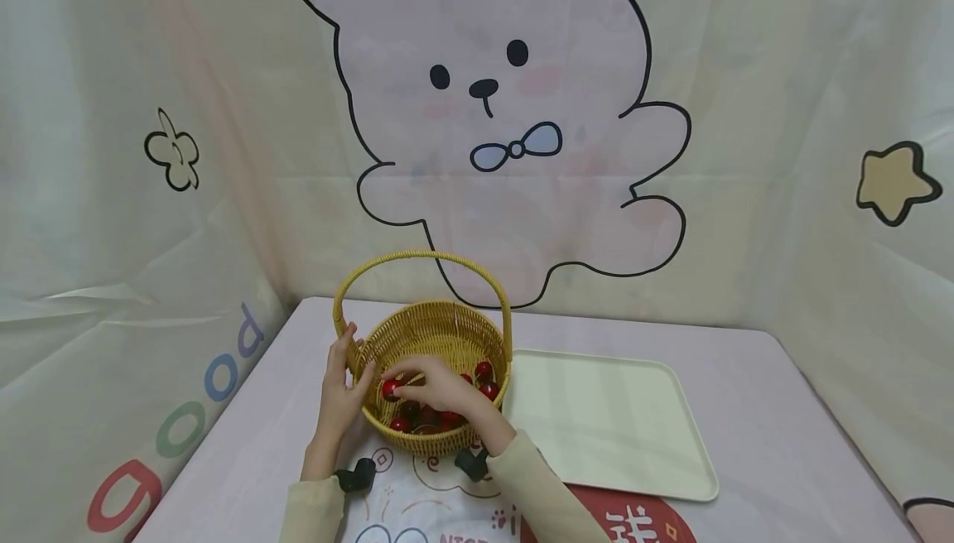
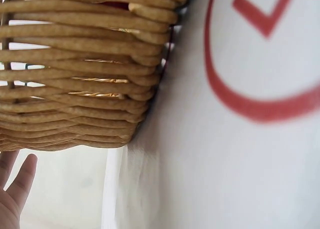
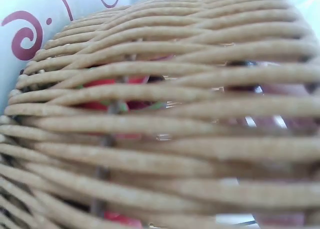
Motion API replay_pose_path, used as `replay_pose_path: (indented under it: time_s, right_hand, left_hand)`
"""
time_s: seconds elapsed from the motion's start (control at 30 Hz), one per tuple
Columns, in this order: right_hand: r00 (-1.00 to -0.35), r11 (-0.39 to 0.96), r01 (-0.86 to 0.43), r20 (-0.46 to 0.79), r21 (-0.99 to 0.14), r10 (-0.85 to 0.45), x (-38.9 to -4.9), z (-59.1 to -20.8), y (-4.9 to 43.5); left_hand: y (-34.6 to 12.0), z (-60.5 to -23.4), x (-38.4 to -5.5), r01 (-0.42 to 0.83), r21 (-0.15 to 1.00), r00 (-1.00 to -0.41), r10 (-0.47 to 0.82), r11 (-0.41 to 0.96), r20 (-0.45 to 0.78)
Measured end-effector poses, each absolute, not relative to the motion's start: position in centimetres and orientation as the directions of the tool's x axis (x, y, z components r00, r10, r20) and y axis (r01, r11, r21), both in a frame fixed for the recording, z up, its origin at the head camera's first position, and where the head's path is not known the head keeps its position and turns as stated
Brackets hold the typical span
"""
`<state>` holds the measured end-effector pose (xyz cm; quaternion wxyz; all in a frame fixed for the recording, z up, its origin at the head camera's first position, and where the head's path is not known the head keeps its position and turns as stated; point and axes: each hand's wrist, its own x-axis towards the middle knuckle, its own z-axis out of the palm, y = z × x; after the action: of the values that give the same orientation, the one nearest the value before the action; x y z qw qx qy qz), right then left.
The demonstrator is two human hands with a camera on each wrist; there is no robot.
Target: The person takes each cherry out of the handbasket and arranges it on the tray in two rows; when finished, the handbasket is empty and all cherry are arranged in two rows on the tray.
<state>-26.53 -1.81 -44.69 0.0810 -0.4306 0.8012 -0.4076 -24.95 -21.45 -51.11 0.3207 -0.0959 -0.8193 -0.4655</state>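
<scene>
A yellow woven basket (image 1: 432, 444) with a tall arched handle stands on the table, several dark red cherries (image 1: 488, 390) lying along its near and right inside. Over the basket my right hand (image 1: 436, 386) pinches one cherry (image 1: 391, 390) between thumb and fingers. At the basket's left side my left hand (image 1: 341, 398) rests against the rim by the handle's foot, fingers fairly straight. The left wrist view shows its fingers (image 2: 24, 181) beside the woven wall (image 2: 75, 104). Through the weave (image 3: 165, 154) in the right wrist view, red cherries show in part; the right hand is mostly hidden there.
A flat cream tray (image 1: 604, 419) lies right of the basket, close against it. The table (image 1: 775, 444) has a pale cover with red and white print near its front edge. Printed cloth (image 1: 745, 154) hangs behind and at both sides.
</scene>
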Motion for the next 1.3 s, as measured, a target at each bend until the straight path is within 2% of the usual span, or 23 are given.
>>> replay_pose_path:
  time_s: [0.37,0.6,1.0,1.3]
  right_hand:
    - [-0.674,0.262,-0.576,0.268,-0.774,-0.689,-26.0,-44.7,-0.5]
    - [-0.716,0.228,-0.533,0.292,-0.815,-0.634,-24.0,-42.4,0.4]
    - [-0.705,0.194,-0.566,0.348,-0.801,-0.617,-25.0,-43.9,2.0]
    - [-0.746,0.203,-0.495,0.294,-0.845,-0.597,-24.8,-43.6,4.0]
  left_hand:
    - [-21.4,-50.9,-24.7,0.429,0.714,-0.793,-0.147,0.554,0.591]
    - [-21.5,-51.0,-24.8,0.427,0.714,-0.797,-0.141,0.555,0.587]
    - [-21.4,-51.1,-24.8,0.439,0.712,-0.787,-0.147,0.548,0.599]
    - [-21.4,-51.1,-24.7,0.44,0.719,-0.785,-0.159,0.538,0.599]
